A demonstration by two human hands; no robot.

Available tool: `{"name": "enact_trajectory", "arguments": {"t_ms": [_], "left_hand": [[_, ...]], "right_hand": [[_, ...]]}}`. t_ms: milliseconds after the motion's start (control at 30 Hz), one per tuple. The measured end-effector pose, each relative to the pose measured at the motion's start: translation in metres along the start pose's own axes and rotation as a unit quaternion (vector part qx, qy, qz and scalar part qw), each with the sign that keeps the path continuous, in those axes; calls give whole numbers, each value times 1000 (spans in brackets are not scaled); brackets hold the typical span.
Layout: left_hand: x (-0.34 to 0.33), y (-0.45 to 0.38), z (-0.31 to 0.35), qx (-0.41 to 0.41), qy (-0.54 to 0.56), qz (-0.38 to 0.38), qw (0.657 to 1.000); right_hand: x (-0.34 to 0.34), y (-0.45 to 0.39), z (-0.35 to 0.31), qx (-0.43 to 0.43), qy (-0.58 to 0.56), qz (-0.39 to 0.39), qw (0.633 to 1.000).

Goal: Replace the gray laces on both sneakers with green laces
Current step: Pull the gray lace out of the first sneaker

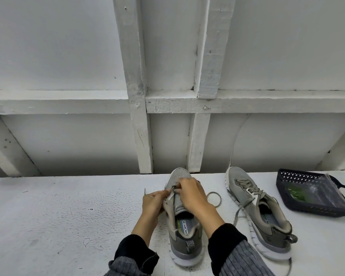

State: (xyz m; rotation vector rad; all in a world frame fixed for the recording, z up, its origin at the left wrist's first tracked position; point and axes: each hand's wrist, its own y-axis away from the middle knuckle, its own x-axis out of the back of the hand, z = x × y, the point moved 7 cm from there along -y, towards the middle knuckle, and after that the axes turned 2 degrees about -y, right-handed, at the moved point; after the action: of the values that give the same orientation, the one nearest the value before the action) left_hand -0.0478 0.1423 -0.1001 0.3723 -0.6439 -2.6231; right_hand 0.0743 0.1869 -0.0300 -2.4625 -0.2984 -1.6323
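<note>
Working the toe-end eyelets, the right hand [189, 193] pinches the gray lace [214, 198]; the left hand [154, 202] grips the near sneaker [182, 232], whose long axis points away from the person.

Soft, even, cool light fills the scene, bright on the white worktop [58, 212] and on the upper panels of the painted wall [68, 46]. The lowest wall panels fade to a grey shade just above the worktop's far edge. Shadows are faint and diffuse, with only thin dark rims beneath the sneakers [257, 212]. No harsh glare shows. Wide-angle distortion splays the wall battens outward and bends lines near the edges. The centre is fairly sharp; the sleeves [247, 259] at the bottom look soft
</note>
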Motion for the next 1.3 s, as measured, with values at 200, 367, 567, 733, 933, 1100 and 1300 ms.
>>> {"name": "enact_trajectory", "arguments": {"t_ms": [200, 367, 567, 733, 933, 1100, 1300], "left_hand": [[1, -2, -2, 3, 5, 7, 1000], [1, -5, -4, 5, 7, 15, 1000], [1, -3, -4, 0, 5, 18, 1000], [2, -5, -5, 1, 8, 20, 1000], [3, -8, -6, -7, 2, 17, 1000], [4, -12, -9, -5, -7, 19, 1000], [3, -14, -8, -12, -8, 13, 1000]], "right_hand": [[18, 2, 17, -85, -231, 52, 968], [37, 11, 39, -176, -705, 130, 675], [58, 8, 40, -79, -290, 85, 950], [42, 16, 11, -20, 36, -17, 999], [30, 16, 22, -73, -216, -5, 974], [45, 16, 38, -111, -651, 89, 746], [57, 20, 52, -109, -674, 200, 703]]}}
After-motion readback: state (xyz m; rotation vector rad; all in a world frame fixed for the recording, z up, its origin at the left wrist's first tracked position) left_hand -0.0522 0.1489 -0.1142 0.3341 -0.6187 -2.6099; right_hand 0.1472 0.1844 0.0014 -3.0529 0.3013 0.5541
